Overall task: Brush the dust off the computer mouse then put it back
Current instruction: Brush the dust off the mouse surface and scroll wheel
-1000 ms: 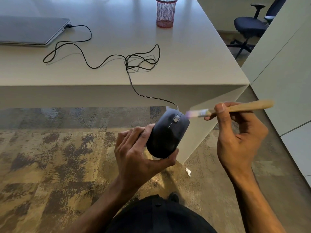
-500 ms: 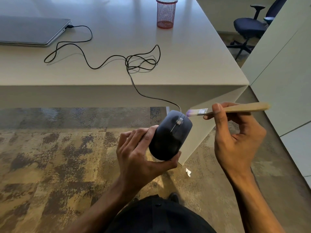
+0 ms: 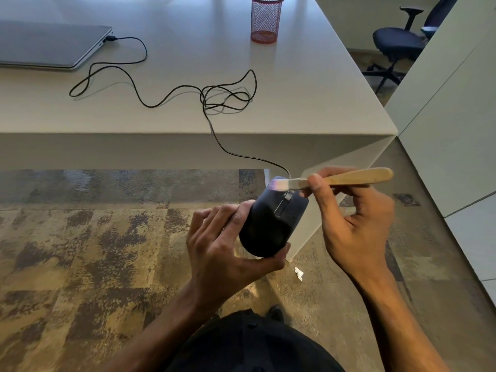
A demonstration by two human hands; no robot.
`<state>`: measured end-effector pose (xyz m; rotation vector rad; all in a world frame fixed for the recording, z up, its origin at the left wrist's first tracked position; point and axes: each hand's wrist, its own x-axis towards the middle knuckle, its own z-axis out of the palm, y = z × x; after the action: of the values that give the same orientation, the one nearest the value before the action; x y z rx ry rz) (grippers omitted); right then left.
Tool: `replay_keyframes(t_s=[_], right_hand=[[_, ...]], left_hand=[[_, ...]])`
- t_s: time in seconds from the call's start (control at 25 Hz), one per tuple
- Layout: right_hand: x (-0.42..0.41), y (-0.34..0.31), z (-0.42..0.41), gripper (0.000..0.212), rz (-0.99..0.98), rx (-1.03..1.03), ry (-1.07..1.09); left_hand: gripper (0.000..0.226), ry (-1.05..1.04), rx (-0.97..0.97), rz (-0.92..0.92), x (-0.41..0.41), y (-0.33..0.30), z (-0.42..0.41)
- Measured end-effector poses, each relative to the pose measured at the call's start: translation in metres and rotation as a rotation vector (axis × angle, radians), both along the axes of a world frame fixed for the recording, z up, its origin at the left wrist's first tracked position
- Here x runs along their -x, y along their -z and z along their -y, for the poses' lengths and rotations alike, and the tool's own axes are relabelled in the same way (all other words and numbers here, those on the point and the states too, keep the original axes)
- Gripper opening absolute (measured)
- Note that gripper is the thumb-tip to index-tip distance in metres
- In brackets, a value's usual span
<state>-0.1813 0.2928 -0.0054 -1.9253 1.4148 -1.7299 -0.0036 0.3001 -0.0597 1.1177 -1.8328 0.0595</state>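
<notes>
A black wired computer mouse (image 3: 271,224) is held in the air in front of the white desk (image 3: 188,114), below its front edge. My left hand (image 3: 228,248) grips the mouse from its left side and underneath. My right hand (image 3: 354,221) pinches a small wooden-handled brush (image 3: 349,178). The brush's pale bristles lie on the front top of the mouse, near the scroll wheel. The mouse's black cable (image 3: 171,92) runs up over the desk edge, loops across the top and plugs into a closed grey laptop (image 3: 48,44).
A red mesh pen cup (image 3: 265,20) stands at the back of the desk. A dark office chair (image 3: 400,41) is at far right behind a pale partition (image 3: 451,108). A scrap of white paper (image 3: 298,273) lies on the patterned carpet.
The brush has swept left, from beside the mouse's front right corner onto its front top. My left hand has kept the mouse in nearly the same place.
</notes>
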Motion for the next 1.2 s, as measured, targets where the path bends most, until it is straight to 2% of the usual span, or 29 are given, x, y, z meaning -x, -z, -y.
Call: replay_keyframes(t_s=[0.08, 0.16, 0.28, 0.36, 0.52, 0.64, 0.8, 1.08, 1.2], right_hand=[[0.001, 0.003, 0.007, 0.006, -0.041, -0.082, 0.075], [0.001, 0.003, 0.009, 0.007, -0.025, -0.079, 0.127], [-0.001, 0.001, 0.004, 0.012, 0.050, -0.005, 0.005], [-0.003, 0.000, 0.003, 0.011, 0.024, -0.022, -0.039], [0.000, -0.004, 0.006, 0.006, -0.005, -0.012, 0.095], [0.003, -0.012, -0.001, 0.014, -0.014, 0.053, -0.001], [0.001, -0.015, -0.006, 0.016, -0.094, 0.041, -0.116], [0.009, -0.009, 0.013, 0.026, -0.172, -0.044, 0.082], [0.009, -0.012, 0.013, 0.016, -0.147, -0.034, 0.075]], left_hand=[[0.070, 0.003, -0.004, 0.007, 0.000, 0.000, -0.001], [0.070, -0.003, -0.010, 0.017, -0.001, 0.000, -0.001], [0.070, -0.017, -0.013, 0.019, -0.002, 0.001, 0.001], [0.070, -0.020, -0.009, 0.021, -0.003, 0.001, 0.002], [0.070, -0.012, -0.008, 0.028, -0.002, 0.001, 0.002], [0.071, -0.019, -0.015, 0.024, -0.002, 0.000, 0.003], [0.071, -0.020, -0.012, 0.030, -0.003, 0.000, 0.003], [0.070, -0.003, -0.015, 0.030, -0.003, 0.000, 0.004], [0.071, -0.010, -0.028, 0.038, -0.004, 0.001, 0.004]])
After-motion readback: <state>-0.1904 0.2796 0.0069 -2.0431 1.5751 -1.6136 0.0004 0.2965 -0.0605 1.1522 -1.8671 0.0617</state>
